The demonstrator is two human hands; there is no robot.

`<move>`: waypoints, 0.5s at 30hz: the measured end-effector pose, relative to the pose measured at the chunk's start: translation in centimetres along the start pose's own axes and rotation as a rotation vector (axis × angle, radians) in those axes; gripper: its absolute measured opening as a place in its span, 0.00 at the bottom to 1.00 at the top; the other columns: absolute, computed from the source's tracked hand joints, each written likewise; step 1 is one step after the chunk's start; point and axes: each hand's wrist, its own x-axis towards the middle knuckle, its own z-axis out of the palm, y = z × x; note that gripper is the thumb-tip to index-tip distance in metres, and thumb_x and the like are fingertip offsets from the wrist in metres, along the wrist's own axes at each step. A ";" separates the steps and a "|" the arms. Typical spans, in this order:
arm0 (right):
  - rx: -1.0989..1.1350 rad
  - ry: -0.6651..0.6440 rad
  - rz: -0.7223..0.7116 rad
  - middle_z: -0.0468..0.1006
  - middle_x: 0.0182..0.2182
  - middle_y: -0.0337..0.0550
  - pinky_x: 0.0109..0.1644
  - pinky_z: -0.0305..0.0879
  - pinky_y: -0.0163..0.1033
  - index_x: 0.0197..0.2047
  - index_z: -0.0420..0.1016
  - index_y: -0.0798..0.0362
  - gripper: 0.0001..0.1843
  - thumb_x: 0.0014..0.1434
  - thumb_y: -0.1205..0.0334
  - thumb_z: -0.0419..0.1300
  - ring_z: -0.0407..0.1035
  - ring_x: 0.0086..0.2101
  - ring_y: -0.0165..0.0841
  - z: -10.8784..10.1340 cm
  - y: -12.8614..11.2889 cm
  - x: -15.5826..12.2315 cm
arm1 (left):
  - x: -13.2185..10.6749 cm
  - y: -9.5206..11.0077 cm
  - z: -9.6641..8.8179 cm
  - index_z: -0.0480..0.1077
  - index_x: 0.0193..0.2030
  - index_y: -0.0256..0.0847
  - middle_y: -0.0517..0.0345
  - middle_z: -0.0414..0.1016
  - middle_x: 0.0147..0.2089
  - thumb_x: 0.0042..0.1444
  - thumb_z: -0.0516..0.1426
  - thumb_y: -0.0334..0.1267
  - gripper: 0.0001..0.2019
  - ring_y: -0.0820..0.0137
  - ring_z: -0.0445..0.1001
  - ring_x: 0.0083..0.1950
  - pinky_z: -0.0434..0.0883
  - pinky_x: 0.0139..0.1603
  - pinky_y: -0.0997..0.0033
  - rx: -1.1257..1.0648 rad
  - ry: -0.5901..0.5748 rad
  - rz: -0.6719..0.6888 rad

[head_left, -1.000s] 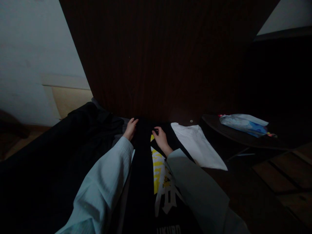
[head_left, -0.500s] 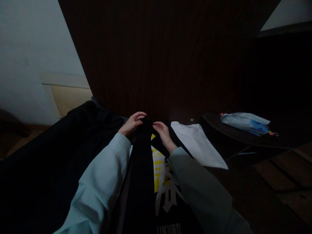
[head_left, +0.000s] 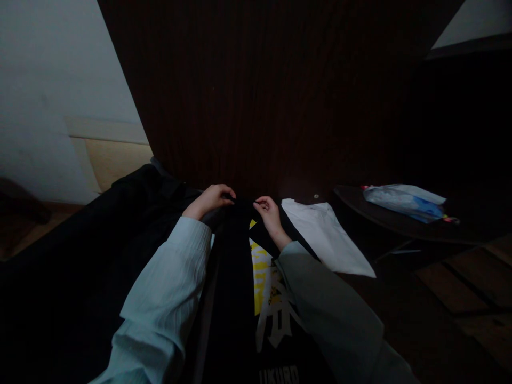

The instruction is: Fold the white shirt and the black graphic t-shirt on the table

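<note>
A black T-shirt (head_left: 236,298) with a yellow and white print lies lengthwise in front of me, one side folded over the print. My left hand (head_left: 212,198) is closed, pinching the shirt's far edge at the left. My right hand (head_left: 269,211) is closed too, pinching the same far edge a little to the right. Both arms are in pale long sleeves.
A folded white cloth (head_left: 326,237) lies just right of the shirt. A heap of dark clothes (head_left: 132,213) sits to the left. A dark wooden panel (head_left: 272,96) stands behind. At the right, a round dark table (head_left: 400,224) holds a blue-white plastic bag (head_left: 404,201).
Both hands went from lying on the shirt's far end to lifting slightly and pinching its edge; the left hand curled shut and shifted a bit right.
</note>
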 end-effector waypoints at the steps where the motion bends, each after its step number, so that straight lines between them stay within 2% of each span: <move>1: 0.013 0.006 0.009 0.68 0.25 0.35 0.31 0.60 0.33 0.27 0.65 0.53 0.11 0.40 0.59 0.61 0.62 0.25 0.26 0.0 0.1 0.0 | 0.0 -0.1 0.0 0.72 0.33 0.38 0.57 0.74 0.36 0.44 0.58 0.35 0.08 0.68 0.71 0.40 0.66 0.44 0.69 0.029 -0.003 -0.010; 3: 0.032 0.012 0.039 0.67 0.24 0.34 0.29 0.60 0.32 0.28 0.64 0.53 0.12 0.40 0.58 0.60 0.62 0.24 0.25 -0.1 0.4 0.1 | -0.1 -0.1 0.2 0.72 0.33 0.39 0.56 0.73 0.36 0.46 0.58 0.38 0.08 0.67 0.71 0.41 0.67 0.45 0.69 0.075 0.017 -0.031; 5: 0.041 0.016 0.076 0.68 0.26 0.35 0.28 0.61 0.32 0.30 0.64 0.52 0.12 0.41 0.59 0.59 0.63 0.23 0.25 -0.2 0.6 0.1 | -0.1 0.1 0.5 0.71 0.37 0.40 0.54 0.72 0.41 0.49 0.56 0.38 0.09 0.66 0.70 0.45 0.65 0.48 0.68 0.137 0.137 -0.064; 7: 0.038 0.030 0.102 0.70 0.33 0.39 0.29 0.63 0.33 0.34 0.63 0.52 0.13 0.43 0.60 0.57 0.66 0.25 0.25 -0.2 0.8 0.1 | -0.1 0.5 0.9 0.69 0.42 0.40 0.51 0.68 0.49 0.50 0.55 0.36 0.12 0.63 0.66 0.51 0.63 0.52 0.63 0.216 0.313 -0.103; 8: 0.025 0.041 0.106 0.71 0.37 0.41 0.32 0.64 0.34 0.36 0.63 0.52 0.14 0.44 0.61 0.56 0.68 0.27 0.26 -0.1 0.9 0.0 | 0.0 0.6 1.2 0.69 0.44 0.39 0.49 0.67 0.52 0.50 0.55 0.35 0.13 0.61 0.64 0.53 0.62 0.54 0.61 0.244 0.360 -0.117; 9: 0.006 0.048 0.103 0.71 0.40 0.42 0.35 0.65 0.36 0.38 0.63 0.52 0.15 0.44 0.62 0.56 0.69 0.29 0.26 -0.1 0.9 0.0 | 0.1 0.7 1.4 0.69 0.44 0.39 0.48 0.67 0.52 0.50 0.54 0.34 0.13 0.60 0.64 0.53 0.61 0.53 0.61 0.249 0.348 -0.126; 10: -0.022 0.042 0.094 0.71 0.43 0.43 0.39 0.65 0.37 0.39 0.63 0.52 0.15 0.45 0.62 0.56 0.70 0.31 0.27 -0.1 1.0 -0.1 | 0.3 0.8 1.7 0.70 0.42 0.38 0.48 0.69 0.49 0.49 0.53 0.32 0.12 0.60 0.66 0.51 0.62 0.52 0.62 0.232 0.276 -0.132; 13: -0.140 -0.083 0.044 0.73 0.43 0.44 0.45 0.64 0.39 0.41 0.66 0.52 0.14 0.49 0.62 0.54 0.70 0.37 0.30 0.1 1.0 -0.6 | 0.8 0.3 3.0 0.72 0.33 0.39 0.51 0.75 0.38 0.48 0.51 0.29 0.10 0.63 0.72 0.42 0.66 0.45 0.68 0.144 -0.071 -0.181; 15: -0.286 -0.227 -0.013 0.73 0.44 0.45 0.50 0.62 0.40 0.43 0.68 0.53 0.14 0.52 0.63 0.52 0.69 0.42 0.31 0.3 1.0 -1.2 | 1.1 -0.1 4.4 0.72 0.33 0.40 0.50 0.76 0.37 0.47 0.51 0.28 0.10 0.62 0.73 0.42 0.67 0.45 0.68 0.125 -0.182 -0.225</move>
